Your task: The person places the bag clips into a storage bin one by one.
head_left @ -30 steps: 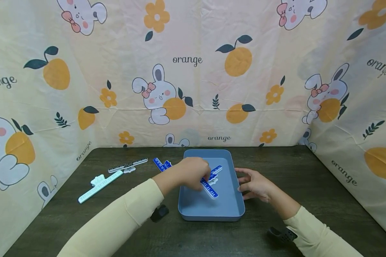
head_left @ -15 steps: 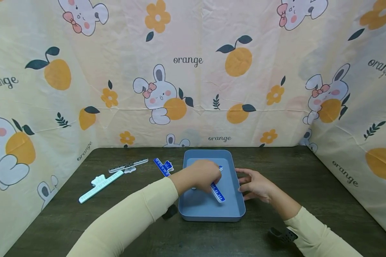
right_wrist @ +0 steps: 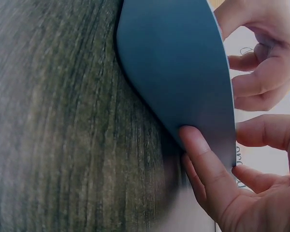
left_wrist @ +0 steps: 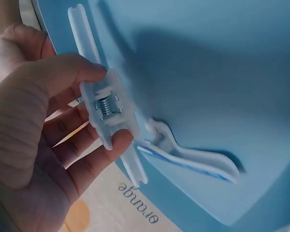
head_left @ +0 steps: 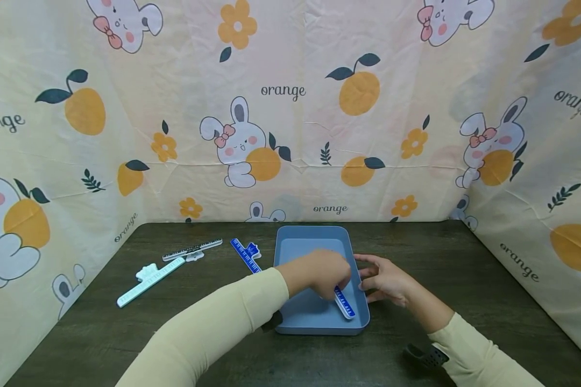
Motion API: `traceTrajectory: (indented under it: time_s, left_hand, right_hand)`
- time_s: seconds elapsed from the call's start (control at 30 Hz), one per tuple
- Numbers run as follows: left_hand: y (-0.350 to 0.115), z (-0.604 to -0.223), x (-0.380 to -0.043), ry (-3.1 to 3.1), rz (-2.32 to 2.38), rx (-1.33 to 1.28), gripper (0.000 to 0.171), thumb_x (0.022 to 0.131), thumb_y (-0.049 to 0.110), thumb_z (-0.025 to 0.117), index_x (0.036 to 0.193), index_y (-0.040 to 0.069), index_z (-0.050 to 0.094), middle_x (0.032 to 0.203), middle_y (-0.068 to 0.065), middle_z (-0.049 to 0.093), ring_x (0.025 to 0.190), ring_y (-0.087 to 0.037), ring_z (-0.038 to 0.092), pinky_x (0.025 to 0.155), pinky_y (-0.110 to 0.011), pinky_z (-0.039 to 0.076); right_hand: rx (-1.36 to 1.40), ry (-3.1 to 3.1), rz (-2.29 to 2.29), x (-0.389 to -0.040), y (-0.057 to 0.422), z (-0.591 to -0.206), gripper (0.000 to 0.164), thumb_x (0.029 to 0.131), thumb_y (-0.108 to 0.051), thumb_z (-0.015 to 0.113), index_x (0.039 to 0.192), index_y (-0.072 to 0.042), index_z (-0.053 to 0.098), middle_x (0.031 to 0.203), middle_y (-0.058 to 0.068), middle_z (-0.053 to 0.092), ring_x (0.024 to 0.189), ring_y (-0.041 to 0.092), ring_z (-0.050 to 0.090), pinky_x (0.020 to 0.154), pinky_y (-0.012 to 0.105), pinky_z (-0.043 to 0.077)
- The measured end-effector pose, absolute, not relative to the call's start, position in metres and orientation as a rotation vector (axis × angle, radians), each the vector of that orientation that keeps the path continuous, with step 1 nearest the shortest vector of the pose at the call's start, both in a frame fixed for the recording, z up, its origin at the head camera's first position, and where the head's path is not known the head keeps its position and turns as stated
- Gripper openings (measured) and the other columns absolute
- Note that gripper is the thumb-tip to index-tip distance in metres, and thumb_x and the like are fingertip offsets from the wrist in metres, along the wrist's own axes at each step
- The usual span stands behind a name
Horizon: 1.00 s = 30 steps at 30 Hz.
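My left hand [head_left: 326, 271] is over the right part of a blue tray [head_left: 314, 326]. It pinches a blue-and-white bag-sealing clip [head_left: 345, 303] between thumb and fingers. The left wrist view shows the clip's white back [left_wrist: 117, 89] with a metal spring at its middle. A second blue-and-white clip [left_wrist: 193, 159] lies in the tray beyond it; my left hand hides this one in the head view. My right hand [head_left: 386, 280] rests against the tray's right side, its extended fingers [right_wrist: 203, 154] touching the outer wall and reaching the rim.
Another blue clip [head_left: 244, 253] lies on the dark table left of the tray, partly covered by my left arm. Farther left are a mint-green clip [head_left: 150, 282] and a black-patterned clip [head_left: 192, 250], their ends close together. A printed cloth [head_left: 310, 134] hangs behind.
My left hand has carried its clip to the right and nearer to me inside the tray, now covering the other clip there. My right hand and the tray have stayed put.
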<state>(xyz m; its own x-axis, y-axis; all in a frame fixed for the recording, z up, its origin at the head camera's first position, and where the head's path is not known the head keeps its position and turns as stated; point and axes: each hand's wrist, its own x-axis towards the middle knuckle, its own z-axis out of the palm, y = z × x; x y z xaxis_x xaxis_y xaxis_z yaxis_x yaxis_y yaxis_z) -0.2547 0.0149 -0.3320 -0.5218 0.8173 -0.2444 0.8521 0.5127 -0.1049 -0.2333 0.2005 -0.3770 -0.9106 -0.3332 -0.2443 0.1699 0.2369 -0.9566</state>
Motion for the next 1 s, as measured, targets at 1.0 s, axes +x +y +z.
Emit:
traceTrajectory:
  time_s: [1.0]
  left_hand:
    - [0.017,-0.334,-0.241,2.519,-0.287,1.384,0.031,0.076,0.042,0.082,0.094,0.019,0.071,0.085,0.009,0.065,0.075,-0.002,0.058,0.069,-0.018,0.047]
  right_hand:
    - [-0.177,2.122,-1.707,-0.232,0.200,-0.376,0.080,0.083,0.012,0.059,0.152,0.003,0.020,0.129,0.031,0.053,0.096,0.031,0.065,0.070,0.048,0.057]
